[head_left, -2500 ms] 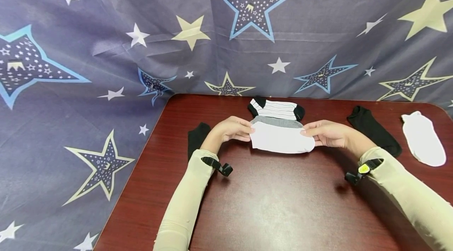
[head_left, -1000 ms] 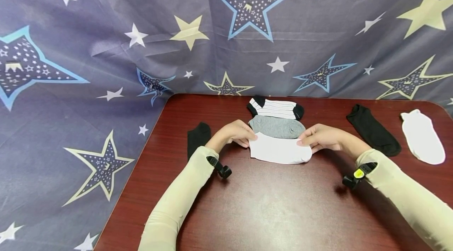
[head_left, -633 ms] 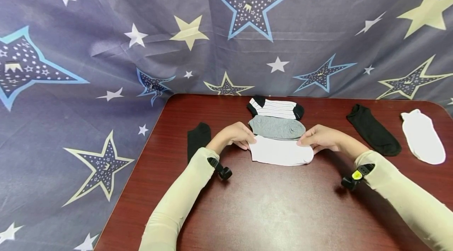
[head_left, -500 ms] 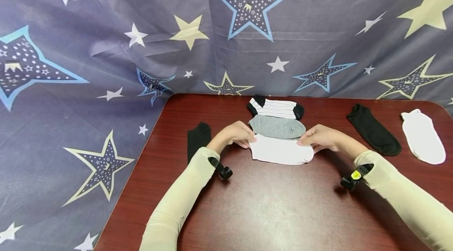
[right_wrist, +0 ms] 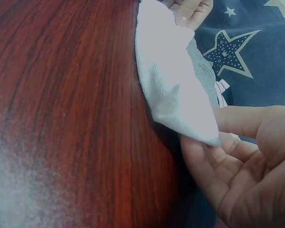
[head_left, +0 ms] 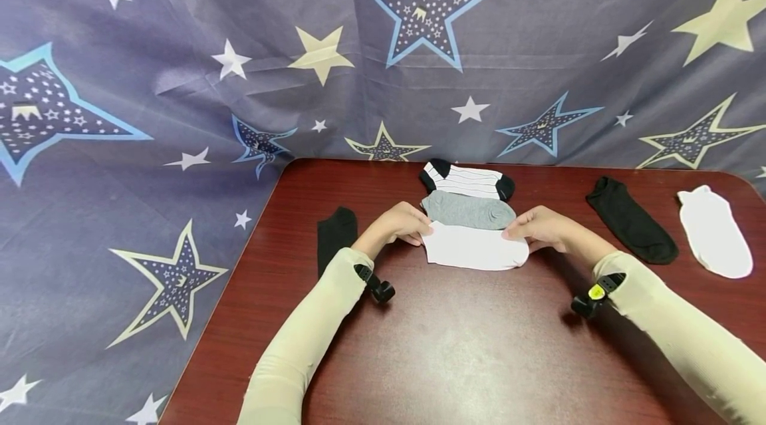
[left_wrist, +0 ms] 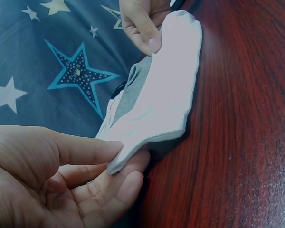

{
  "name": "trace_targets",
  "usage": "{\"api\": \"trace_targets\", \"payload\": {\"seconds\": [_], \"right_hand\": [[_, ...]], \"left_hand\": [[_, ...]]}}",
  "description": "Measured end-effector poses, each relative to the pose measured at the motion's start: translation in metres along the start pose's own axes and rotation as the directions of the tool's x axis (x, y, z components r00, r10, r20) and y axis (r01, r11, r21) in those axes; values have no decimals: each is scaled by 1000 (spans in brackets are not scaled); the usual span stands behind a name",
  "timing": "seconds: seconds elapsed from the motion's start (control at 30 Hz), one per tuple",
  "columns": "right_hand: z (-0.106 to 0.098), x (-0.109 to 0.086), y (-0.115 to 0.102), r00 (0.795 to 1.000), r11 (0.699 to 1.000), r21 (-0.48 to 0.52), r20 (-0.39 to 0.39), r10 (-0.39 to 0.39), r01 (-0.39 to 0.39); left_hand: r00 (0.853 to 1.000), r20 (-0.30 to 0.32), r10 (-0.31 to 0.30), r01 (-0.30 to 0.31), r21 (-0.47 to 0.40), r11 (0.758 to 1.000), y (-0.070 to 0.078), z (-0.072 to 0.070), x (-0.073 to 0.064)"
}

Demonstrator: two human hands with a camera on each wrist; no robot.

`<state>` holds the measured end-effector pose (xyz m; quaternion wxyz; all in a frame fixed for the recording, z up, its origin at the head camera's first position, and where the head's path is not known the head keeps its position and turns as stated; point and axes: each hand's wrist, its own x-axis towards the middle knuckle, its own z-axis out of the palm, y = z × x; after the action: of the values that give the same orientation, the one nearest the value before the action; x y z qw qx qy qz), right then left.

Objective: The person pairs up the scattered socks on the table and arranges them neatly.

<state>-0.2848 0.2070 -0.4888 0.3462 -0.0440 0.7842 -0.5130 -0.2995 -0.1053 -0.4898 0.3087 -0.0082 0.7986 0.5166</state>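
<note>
A white ankle sock [head_left: 475,247] is stretched flat between both hands, close over the table in front of a grey sock [head_left: 469,210]. My left hand [head_left: 402,223] pinches its cuff corner between thumb and fingers, which the left wrist view shows with the white sock [left_wrist: 164,76] running away from the fingertips. At the toe end, my right hand [head_left: 543,228] pinches the upper edge; in the right wrist view the thumb lies on top of the white sock [right_wrist: 171,71] and fingers sit beneath. Behind the grey sock lies a striped white sock [head_left: 473,182] with black heel and toe.
On the reddish-brown table [head_left: 455,345], a black sock [head_left: 336,235] lies left of the left forearm, partly hidden by it. Another black sock [head_left: 631,220] and a white sock [head_left: 716,232] lie at the right. A star-patterned cloth [head_left: 383,52] hangs along the back and left.
Both hands first drew the white sock toward the near side, uncovering the grey sock, then shifted it slightly back. The grey and striped socks edged slightly away from the near side. Both grips stayed.
</note>
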Motion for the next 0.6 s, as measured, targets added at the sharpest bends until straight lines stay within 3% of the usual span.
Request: {"api": "trace_targets", "payload": {"seconds": [0.6], "right_hand": [[3,-2,-2,1000,995,-97,-25,-18,16]], "left_hand": [[998,-50,-24,24,-2,1000,-1,-5,-4]]}}
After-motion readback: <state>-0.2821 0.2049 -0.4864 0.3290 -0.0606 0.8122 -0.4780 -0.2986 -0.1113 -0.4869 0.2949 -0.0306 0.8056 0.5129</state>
